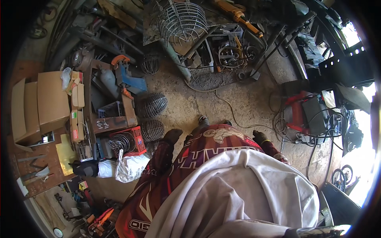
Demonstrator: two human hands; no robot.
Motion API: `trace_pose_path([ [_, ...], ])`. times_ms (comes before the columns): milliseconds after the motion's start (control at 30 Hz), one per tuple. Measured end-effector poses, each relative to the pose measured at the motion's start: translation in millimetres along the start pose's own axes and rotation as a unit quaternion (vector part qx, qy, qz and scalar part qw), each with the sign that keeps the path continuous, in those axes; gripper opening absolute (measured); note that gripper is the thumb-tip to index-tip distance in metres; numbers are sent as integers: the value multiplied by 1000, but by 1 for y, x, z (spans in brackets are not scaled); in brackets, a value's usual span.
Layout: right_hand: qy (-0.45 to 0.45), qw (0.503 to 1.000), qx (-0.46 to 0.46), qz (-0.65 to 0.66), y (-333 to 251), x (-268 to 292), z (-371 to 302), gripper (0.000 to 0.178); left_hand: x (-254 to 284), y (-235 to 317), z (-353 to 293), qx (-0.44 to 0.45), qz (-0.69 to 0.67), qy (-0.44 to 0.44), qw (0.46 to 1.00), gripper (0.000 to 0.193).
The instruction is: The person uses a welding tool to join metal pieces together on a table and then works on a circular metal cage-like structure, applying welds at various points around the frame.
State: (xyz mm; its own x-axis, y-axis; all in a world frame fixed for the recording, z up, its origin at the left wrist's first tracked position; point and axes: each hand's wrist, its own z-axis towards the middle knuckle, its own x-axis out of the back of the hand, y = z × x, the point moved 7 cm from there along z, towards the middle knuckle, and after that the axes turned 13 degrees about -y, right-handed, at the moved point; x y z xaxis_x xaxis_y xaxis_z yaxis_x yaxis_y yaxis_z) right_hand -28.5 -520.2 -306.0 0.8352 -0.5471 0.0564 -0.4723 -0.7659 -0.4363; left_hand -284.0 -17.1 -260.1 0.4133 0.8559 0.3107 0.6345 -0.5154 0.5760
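My left hand (173, 136), in a dark glove, hangs beside my body with nothing seen in it. Nearest to it is a dome-shaped wire cage (152, 129) on the floor, apart from the hand. Another wire cage (153, 105) lies just beyond that one. On the other side, my right hand (260, 137) also hangs down, dark-gloved, with a yellowish band at the wrist. It touches nothing, and a loose cable (242, 123) runs across the floor ahead of it. Both hands look loosely open, though their fingers show small and dark.
A workbench (115, 123) with a blue-and-orange clamp tool (129, 77) stands left, near cardboard boxes (53, 103). Below it are a red crate (137, 141) and white sack (131, 168). Ahead, a table carries a large wire cage (182, 23) and orange power tool (238, 16). A red-and-grey machine (297, 113) stands right.
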Motion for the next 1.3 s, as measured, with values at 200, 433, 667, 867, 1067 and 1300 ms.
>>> trace_pose_path([
  [200, -13, 969, 17, 245, -32, -7, 23, 31, 18, 68, -19, -14, -170, 74, 983, 47],
  [433, 17, 958, 69, 279, -102, -16, 23, 26, 0, -24, 7, -20, 126, -36, 991, 34],
  [667, 69, 974, -13, 216, -67, -29, 34, 36, 33, -64, 20, -214, 187, 27, 958, 40],
  [867, 73, 991, 105, 50, -128, -50, 62, 35, 95, -100, 49, -181, 223, 62, 956, 40],
  [1067, 129, 958, 88, 242, -248, -90, 52, 23, 157, -120, 53, -128, -31, 21, 991, 42],
  [1300, 134, 962, 77, 224, -285, -120, 50, 24, 194, -174, 59, -105, 28, 77, 991, 41],
])
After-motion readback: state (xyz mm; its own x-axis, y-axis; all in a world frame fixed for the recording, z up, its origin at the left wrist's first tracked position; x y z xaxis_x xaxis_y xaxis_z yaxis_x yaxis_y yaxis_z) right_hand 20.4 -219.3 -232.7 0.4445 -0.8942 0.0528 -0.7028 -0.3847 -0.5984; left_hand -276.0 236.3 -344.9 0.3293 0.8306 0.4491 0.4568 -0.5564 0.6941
